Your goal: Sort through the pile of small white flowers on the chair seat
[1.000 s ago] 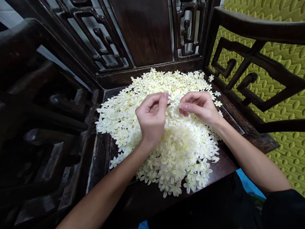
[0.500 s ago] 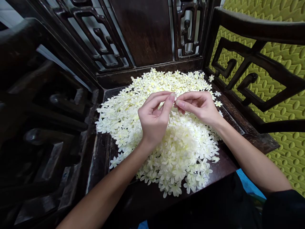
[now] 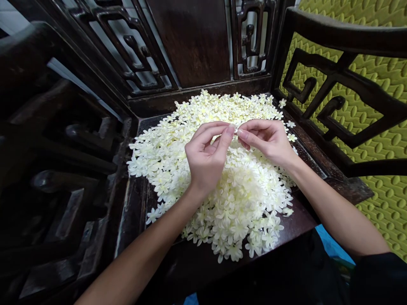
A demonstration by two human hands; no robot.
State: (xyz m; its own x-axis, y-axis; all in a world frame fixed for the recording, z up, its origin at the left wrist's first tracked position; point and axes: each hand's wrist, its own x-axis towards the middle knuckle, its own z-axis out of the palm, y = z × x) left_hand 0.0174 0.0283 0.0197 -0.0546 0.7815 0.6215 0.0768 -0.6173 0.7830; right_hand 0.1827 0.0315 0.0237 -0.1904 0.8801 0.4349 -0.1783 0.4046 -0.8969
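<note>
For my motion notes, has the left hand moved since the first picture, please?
Yes: the left hand has shifted slightly right, judged against the wooden back panel.

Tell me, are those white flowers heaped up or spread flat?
Both: the white flowers spread across the dark wooden seat, rising into a mound at the near side.

A dark brown wooden seat (image 3: 295,216) bears a broad heap of small white flowers (image 3: 168,156), pale yellow at their centres. The heap covers most of the seat, reaching close to the back and spilling toward the front edge, where it looks thick and mounded. A few single blooms (image 3: 291,137) lie apart from it along the right side. Bare glossy wood shows at the front right corner, and a dark strip shows along the left side, its edge scuffed pale.
</note>
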